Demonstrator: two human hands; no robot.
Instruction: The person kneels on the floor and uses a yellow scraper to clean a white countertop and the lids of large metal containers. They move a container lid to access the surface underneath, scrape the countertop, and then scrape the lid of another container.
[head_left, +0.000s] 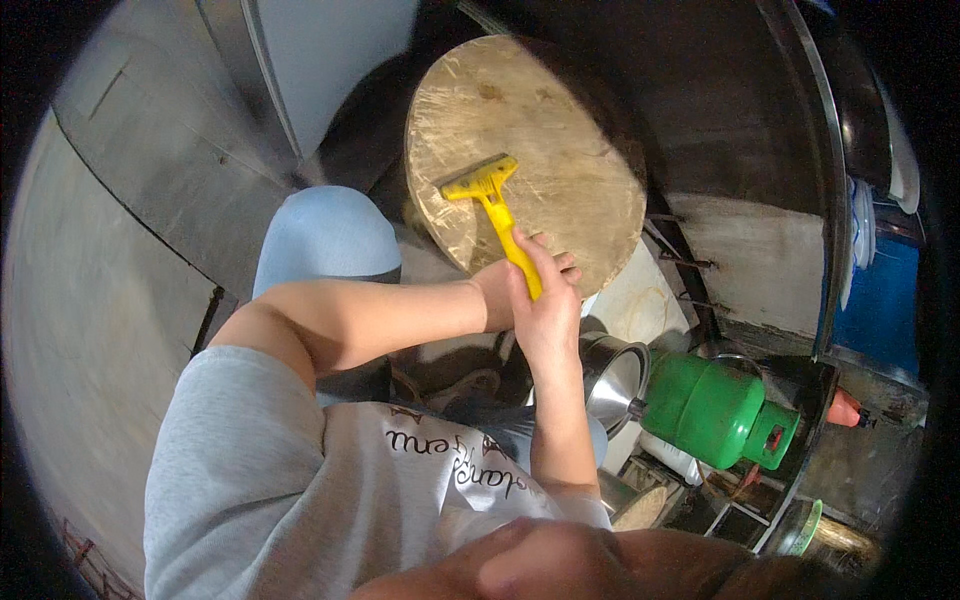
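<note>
My right hand (549, 307) is closed around the yellow handle of a wide-blade scraper (487, 184). The scraper's head lies over the left part of a round wooden board (555, 150), which has pale scratches and rough patches on its left side. Whether the blade touches the wood cannot be told. From the left my left hand (495, 289) reaches to the board's lower edge. It is partly hidden behind my right hand, and some fingertips show beyond it. What the left hand grips is hidden.
My knee (330, 236) is left of the board. At the lower right are a metal funnel-shaped vessel (615, 386), a green gas cylinder (705, 409) and an orange object (846, 409). A blue container (877, 307) stands at the far right. A pale panel (337, 60) rises at the upper left.
</note>
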